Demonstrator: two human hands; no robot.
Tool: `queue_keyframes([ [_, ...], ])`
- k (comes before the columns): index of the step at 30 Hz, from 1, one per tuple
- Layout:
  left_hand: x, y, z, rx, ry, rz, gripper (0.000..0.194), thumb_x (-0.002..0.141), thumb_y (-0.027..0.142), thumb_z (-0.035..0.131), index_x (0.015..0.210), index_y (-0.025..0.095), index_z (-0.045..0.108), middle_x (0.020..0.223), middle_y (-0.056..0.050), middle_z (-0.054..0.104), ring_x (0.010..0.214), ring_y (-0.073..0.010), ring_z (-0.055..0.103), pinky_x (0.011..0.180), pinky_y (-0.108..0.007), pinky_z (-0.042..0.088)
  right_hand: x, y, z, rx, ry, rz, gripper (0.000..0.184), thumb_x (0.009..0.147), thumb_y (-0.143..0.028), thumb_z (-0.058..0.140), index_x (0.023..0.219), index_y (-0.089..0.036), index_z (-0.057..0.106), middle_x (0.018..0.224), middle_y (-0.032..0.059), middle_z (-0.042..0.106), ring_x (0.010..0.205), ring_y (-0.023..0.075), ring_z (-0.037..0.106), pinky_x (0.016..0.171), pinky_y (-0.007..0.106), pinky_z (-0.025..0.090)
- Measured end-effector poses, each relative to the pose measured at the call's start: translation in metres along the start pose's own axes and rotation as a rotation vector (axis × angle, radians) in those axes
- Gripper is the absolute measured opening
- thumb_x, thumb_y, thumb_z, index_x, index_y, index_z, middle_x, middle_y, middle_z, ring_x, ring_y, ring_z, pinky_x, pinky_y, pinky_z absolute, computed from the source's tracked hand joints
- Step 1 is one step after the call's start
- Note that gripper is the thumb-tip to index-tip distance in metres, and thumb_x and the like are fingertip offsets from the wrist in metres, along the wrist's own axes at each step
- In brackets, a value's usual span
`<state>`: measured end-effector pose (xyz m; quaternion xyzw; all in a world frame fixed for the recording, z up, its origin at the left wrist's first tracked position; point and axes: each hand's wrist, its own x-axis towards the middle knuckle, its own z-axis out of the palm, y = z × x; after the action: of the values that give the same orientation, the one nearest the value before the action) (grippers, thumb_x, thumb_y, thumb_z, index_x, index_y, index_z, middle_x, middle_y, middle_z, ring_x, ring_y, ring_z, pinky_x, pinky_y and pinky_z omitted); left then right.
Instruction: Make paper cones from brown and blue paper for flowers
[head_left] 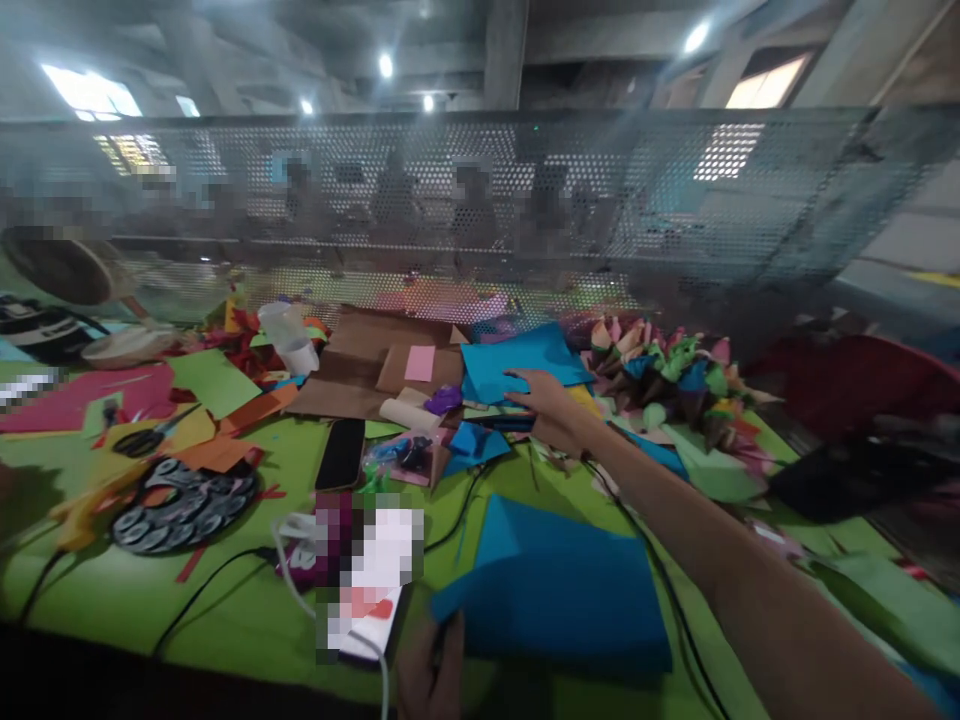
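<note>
In the head view my left hand (429, 665), at the bottom edge, is closed on the near left corner of a blue paper sheet (570, 590), which bends upward there. Something dark shows between its fingers, too blurred to name. My right hand (551, 405) reaches far forward, fingers apart, beside another piece of blue paper (517, 365) at the back. A dark, flat strip (514, 423) lies just below that hand. A crumpled blue paper piece (474, 445) is to its left.
A black phone (340, 455), a lit phone (379, 580) with a white cable, scissors (142, 438) and a yellow glue gun (79, 510) lie leftward. Brown paper (345, 360) is behind; paper flowers (675, 370) stand right. Black cords cross the green table (240, 620). A perforated metal screen (450, 215) bounds the back.
</note>
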<state>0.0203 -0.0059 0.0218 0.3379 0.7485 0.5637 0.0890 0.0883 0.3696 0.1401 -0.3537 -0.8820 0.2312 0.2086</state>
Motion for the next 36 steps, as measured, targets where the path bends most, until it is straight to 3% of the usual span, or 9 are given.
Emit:
queue_keyframes([
  [4,0.012,0.008,0.0,-0.089,-0.111,-0.04,0.05,0.088,0.065,0.06,0.09,0.019,0.08,0.087,-0.011,0.08,0.082,-0.0284,0.076,0.077,-0.039,0.064,-0.073,-0.011,-0.036,0.126,0.028,0.016,0.04,0.094,-0.043,0.058,0.128,-0.025,0.07,0.132,0.0079,0.071,0.122,0.0287,0.066,0.101,0.041,0.053],
  [8,0.019,0.022,-0.004,-0.084,-0.202,0.042,0.047,0.087,0.062,0.061,0.082,0.018,0.078,0.073,-0.008,0.076,0.068,-0.0244,0.072,0.066,-0.035,0.061,-0.181,-0.007,-0.058,0.742,0.02,0.122,0.05,0.086,-0.063,0.066,0.114,-0.024,0.077,0.114,0.011,0.078,0.104,0.0281,0.073,0.097,0.045,0.055],
  [12,0.013,0.038,-0.005,-0.061,-0.254,0.057,0.039,0.09,0.054,0.059,0.084,0.019,0.076,0.077,-0.007,0.076,0.075,-0.0229,0.072,0.075,-0.034,0.06,-0.274,-0.003,-0.06,0.862,-0.053,0.226,0.064,0.082,-0.075,0.063,0.123,-0.027,0.074,0.122,0.0119,0.075,0.115,0.033,0.069,0.1,0.051,0.053],
  [16,0.001,0.054,-0.003,-0.014,-0.314,0.055,0.038,0.093,0.052,0.054,0.088,0.02,0.075,0.077,-0.006,0.074,0.075,-0.0215,0.069,0.074,-0.032,0.058,-0.326,-0.002,-0.04,0.833,-0.089,0.358,0.066,0.077,-0.068,0.073,0.127,-0.026,0.071,0.119,0.0112,0.076,0.114,0.0349,0.069,0.098,0.05,0.055],
  [19,-0.005,0.06,0.003,0.031,-0.325,0.054,0.038,0.094,0.051,0.053,0.084,0.02,0.072,0.068,-0.002,0.069,0.065,-0.0177,0.064,0.065,-0.028,0.054,-0.341,-0.005,-0.017,0.712,0.019,0.452,0.064,0.077,-0.06,0.076,0.128,-0.023,0.068,0.117,0.0114,0.075,0.105,0.0324,0.07,0.092,0.046,0.057],
  [22,-0.005,0.061,0.008,0.085,-0.3,0.043,0.035,0.095,0.049,0.053,0.08,0.02,0.066,0.064,0.0,0.064,0.06,-0.0154,0.06,0.06,-0.026,0.05,-0.343,-0.008,0.001,0.542,0.161,0.504,0.076,0.078,-0.062,0.072,0.142,-0.023,0.055,0.123,0.0126,0.07,0.104,0.0309,0.068,0.088,0.045,0.057],
  [27,0.002,0.057,0.012,0.205,-0.295,0.028,0.033,0.097,0.048,0.049,0.088,0.021,0.065,0.071,-0.002,0.067,0.064,-0.017,0.063,0.063,-0.027,0.05,-0.337,-0.016,0.013,0.345,0.203,0.484,0.082,0.084,-0.061,0.065,0.152,-0.021,0.043,0.12,0.0147,0.068,0.098,0.0318,0.068,0.081,0.043,0.055],
  [33,0.011,0.058,0.016,0.269,-0.291,0.103,0.045,0.097,0.049,0.052,0.13,0.02,0.063,0.116,-0.013,0.075,0.1,-0.0265,0.072,0.083,-0.036,0.057,-0.322,-0.014,0.019,0.231,0.254,0.457,0.09,0.085,-0.052,0.064,0.162,-0.021,0.028,0.082,0.0039,0.063,0.058,0.0219,0.057,0.057,0.036,0.048],
  [36,0.014,0.061,0.013,0.248,-0.301,0.124,0.058,0.098,0.051,0.05,0.146,0.019,0.051,0.13,-0.016,0.07,0.111,-0.0276,0.07,0.091,-0.038,0.057,-0.317,-0.01,0.02,0.202,0.284,0.411,0.082,0.087,-0.049,0.061,0.16,-0.021,0.033,0.078,0.0023,0.059,0.058,0.0195,0.053,0.057,0.035,0.048],
])
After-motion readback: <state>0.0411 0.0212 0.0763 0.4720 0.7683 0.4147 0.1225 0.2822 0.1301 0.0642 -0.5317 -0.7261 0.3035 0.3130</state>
